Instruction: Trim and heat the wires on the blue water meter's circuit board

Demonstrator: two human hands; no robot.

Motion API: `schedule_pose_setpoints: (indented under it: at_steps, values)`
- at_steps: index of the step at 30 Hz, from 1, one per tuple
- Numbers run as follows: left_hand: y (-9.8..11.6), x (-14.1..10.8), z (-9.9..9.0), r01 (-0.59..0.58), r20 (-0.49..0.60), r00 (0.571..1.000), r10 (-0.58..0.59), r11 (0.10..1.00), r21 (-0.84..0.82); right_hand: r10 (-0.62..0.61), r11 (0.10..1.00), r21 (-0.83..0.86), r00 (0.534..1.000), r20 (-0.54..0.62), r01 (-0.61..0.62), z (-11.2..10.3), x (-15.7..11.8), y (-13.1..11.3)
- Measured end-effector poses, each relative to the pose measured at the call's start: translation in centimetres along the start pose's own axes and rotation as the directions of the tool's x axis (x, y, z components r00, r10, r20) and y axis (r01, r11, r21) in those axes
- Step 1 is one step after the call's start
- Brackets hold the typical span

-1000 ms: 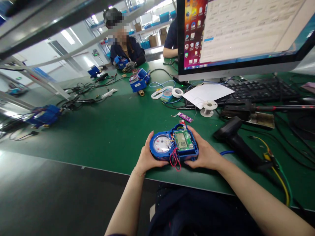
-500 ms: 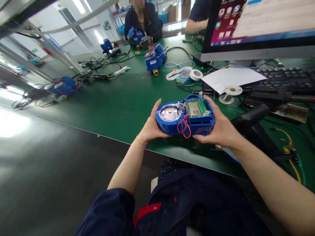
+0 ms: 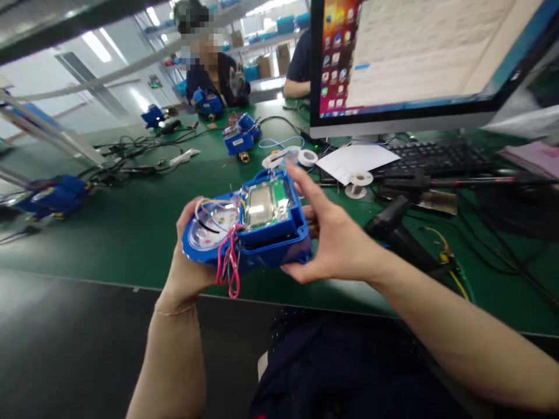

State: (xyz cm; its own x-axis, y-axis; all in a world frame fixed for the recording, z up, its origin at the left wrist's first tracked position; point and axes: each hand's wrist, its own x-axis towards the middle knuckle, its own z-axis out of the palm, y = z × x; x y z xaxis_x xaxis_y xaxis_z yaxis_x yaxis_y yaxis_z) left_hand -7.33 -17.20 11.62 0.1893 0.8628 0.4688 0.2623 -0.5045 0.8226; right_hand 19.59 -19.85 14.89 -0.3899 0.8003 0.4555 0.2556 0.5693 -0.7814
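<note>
Raised above the near edge of the green table is a blue water meter (image 3: pixel 275 247), its top uncovered. A round clear dial (image 3: pixel 209 224) sits at its left end, and a small LCD on a green circuit board (image 3: pixel 267 203) at its right. Red wires (image 3: pixel 228 265) hang in a loop down the front; thin white, yellow and black ones cross the dial. My left hand (image 3: pixel 187 262) is closed around the rounded dial end, with part of its fingers hidden beneath. My right hand (image 3: pixel 334 238) grips the square end, thumb low at the front and fingers behind.
A monitor (image 3: pixel 419 64) and keyboard (image 3: pixel 437 160) stand at the back right, with a paper sheet (image 3: pixel 356 163) and solder spool (image 3: pixel 358 185) before them. A black handheld scanner (image 3: pixel 402 238) lies right. More blue meters (image 3: pixel 239 137) and tangled cables (image 3: pixel 126 145) lie across the table. A co-worker (image 3: pixel 213 78) sits opposite.
The meter has come up closer to my head, held in both hands, and its left end has tilted. My view has swung to the right. The co-worker opposite has raised a gloved hand.
</note>
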Motion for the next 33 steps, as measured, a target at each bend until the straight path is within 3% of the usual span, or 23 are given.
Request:
schedule_pose_setpoints:
  at_steps: [2, 7, 10, 14, 18, 21, 24, 29, 33]
  values:
    - [-1.5, -0.4, 0.9, 0.072, 0.097, 0.993, -0.072, 0.997, -0.003, 0.071, 0.997, 0.024, 0.997, -0.010, -0.071, 1.1, -0.7, 2.6]
    - [-5.5, -1.3, 4.2, 0.332, 0.247, 0.917, -0.313, 0.942, -0.039, 0.151, 0.988, 0.037, 0.987, -0.051, -0.149, 3.4, -4.2, 8.4]
    - [-6.5, -1.3, 5.6, 0.389, 0.346, 0.867, -0.357, 0.921, -0.024, 0.240, 0.971, 0.044, 0.966, -0.094, -0.236, 4.0, -6.2, 9.8]
    - [-6.2, -0.5, 5.5, 0.362, 0.477, 0.806, -0.350, 0.930, 0.071, 0.300, 0.950, 0.099, 0.953, -0.045, -0.295, 3.2, -7.1, 9.6]
    - [-5.5, -0.2, 5.0, 0.330, 0.486, 0.840, -0.241, 0.938, -0.106, 0.330, 0.942, 0.063, 0.944, 0.016, -0.330, 1.6, -6.5, 8.6]
    - [-5.0, -0.7, 5.5, 0.252, 0.408, 0.899, -0.161, 0.951, -0.180, 0.289, 0.957, -0.017, 0.957, 0.024, -0.289, 0.8, -5.9, 8.5]
    - [-4.2, -1.2, 6.3, 0.144, 0.316, 0.947, -0.062, 0.959, -0.244, 0.225, 0.974, 0.014, 0.974, 0.032, -0.226, 0.4, -5.8, 9.2]
    - [-2.4, -0.8, 7.1, 0.067, 0.280, 0.960, -0.009, 0.978, -0.200, 0.208, 0.971, 0.112, 0.978, 0.023, -0.209, -0.3, -6.4, 10.6]
    - [-1.4, -0.3, 7.4, -0.070, 0.301, 0.948, 0.101, 0.991, -0.110, 0.249, 0.968, 0.026, 0.968, 0.026, -0.250, -0.9, -7.1, 10.8]
